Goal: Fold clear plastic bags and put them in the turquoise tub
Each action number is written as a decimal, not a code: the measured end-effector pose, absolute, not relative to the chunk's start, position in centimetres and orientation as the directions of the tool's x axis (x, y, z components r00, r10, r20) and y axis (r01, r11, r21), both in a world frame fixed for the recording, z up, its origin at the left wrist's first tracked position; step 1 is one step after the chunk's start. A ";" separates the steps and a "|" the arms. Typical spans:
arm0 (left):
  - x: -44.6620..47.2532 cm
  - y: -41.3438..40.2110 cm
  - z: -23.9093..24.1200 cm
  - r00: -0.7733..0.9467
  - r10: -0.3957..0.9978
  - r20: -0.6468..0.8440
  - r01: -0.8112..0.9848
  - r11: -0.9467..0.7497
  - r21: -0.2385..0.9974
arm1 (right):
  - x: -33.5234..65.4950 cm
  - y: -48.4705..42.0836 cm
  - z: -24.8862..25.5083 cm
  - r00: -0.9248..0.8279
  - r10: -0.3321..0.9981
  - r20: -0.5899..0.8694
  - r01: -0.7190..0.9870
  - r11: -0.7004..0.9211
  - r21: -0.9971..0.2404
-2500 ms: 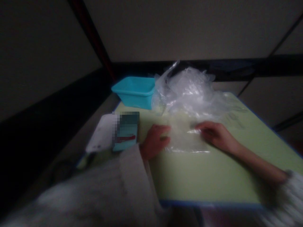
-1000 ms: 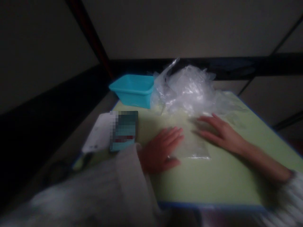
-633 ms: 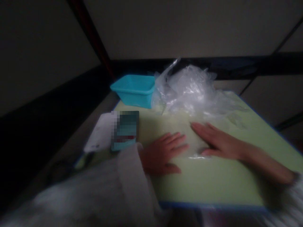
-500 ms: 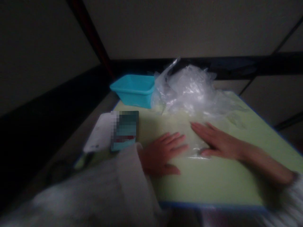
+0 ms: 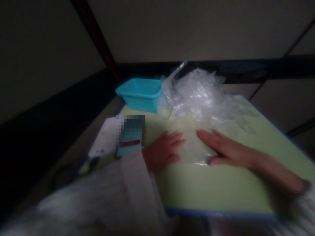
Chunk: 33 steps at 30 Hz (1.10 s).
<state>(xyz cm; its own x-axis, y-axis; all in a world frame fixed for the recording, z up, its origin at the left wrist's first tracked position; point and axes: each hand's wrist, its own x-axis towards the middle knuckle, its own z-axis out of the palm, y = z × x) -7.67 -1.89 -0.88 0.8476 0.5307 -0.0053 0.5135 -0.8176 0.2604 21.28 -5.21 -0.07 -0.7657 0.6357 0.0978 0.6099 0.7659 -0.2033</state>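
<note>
A flat clear plastic bag [image 5: 192,149] lies on the pale green table [image 5: 216,186]. My left hand [image 5: 162,150] rests palm down at the bag's left edge, fingers stretched out. My right hand [image 5: 221,149] lies flat on the bag's right part, fingers extended toward the far left. Neither hand grips anything. The picture is dim and slightly blurred.
A heap of crumpled clear plastic bags [image 5: 199,95] fills the far middle of the table. A turquoise tub [image 5: 140,93] stands at the far left corner. A white card [image 5: 104,137] and a blurred teal object [image 5: 130,134] lie at the left edge. Dark surroundings beyond.
Both hands went from pinching the bag's top edge to lying flat on it. My right hand slid leftward over the bag; my left hand drew back toward the bag's left edge.
</note>
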 end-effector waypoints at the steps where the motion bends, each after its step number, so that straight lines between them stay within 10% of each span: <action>1: -7.7 -1.9 -0.9 0.851 0.525 -0.014 0.510 -0.820 0.259 | 21.3 -5.2 -0.1 -0.768 0.635 0.087 0.610 0.766 -0.201; 33: -8.1 -1.4 -1.2 0.811 0.582 -0.054 0.577 -0.782 0.234 | 22.0 -5.0 0.5 -0.748 0.662 0.048 0.633 0.733 -0.251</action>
<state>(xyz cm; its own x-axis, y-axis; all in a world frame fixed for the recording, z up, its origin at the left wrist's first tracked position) -8.08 -1.44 -1.20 0.8113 0.5822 -0.0541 0.5770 -0.7823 0.2345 22.04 -5.02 0.52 -0.7479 0.6621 0.0475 0.6327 0.7327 -0.2508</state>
